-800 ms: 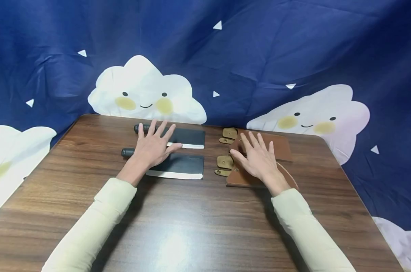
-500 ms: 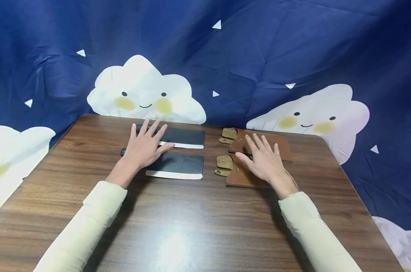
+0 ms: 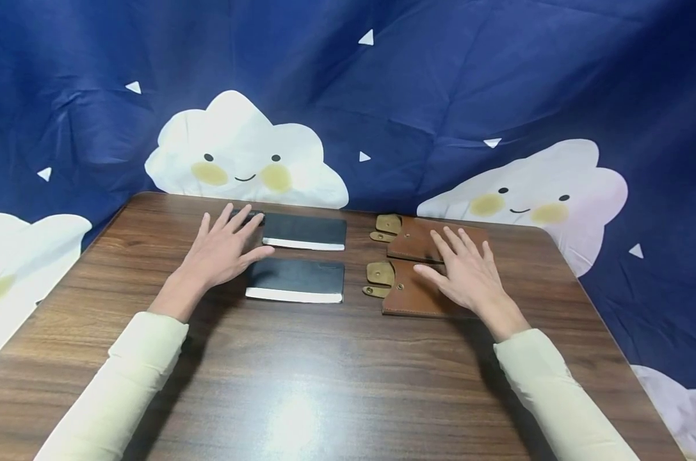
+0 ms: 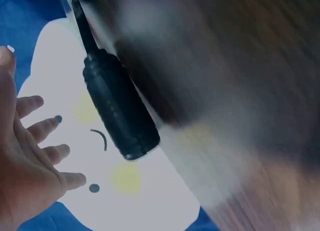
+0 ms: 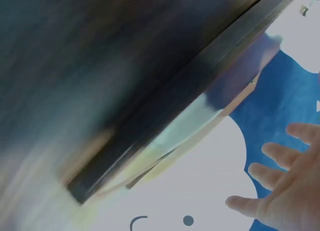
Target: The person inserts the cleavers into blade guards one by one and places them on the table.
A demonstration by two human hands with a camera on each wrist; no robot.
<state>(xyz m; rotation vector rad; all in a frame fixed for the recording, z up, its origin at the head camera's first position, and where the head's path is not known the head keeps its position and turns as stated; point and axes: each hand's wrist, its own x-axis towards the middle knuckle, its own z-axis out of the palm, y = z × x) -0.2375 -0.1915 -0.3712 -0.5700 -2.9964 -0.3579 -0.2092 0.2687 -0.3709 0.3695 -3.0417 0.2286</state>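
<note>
Two cleavers with dark blades and pale edges lie one behind the other: the far cleaver and the near cleaver. Fingers spread, my left hand is over the handle end and hides most of the handles. In the left wrist view a black ribbed handle lies apart from that hand. To the right are two brown leather sheaths with snap straps, the far sheath and the near sheath. My right hand, also spread, is above their right part and holds nothing.
Everything lies on a brown wood-grain table, with a bright light reflection at its front. A blue curtain with white clouds hangs right behind the table's far edge.
My left hand has moved left, off the blades toward the handles. My right hand has shifted right across the sheaths. The cleavers and sheaths have stayed in place.
</note>
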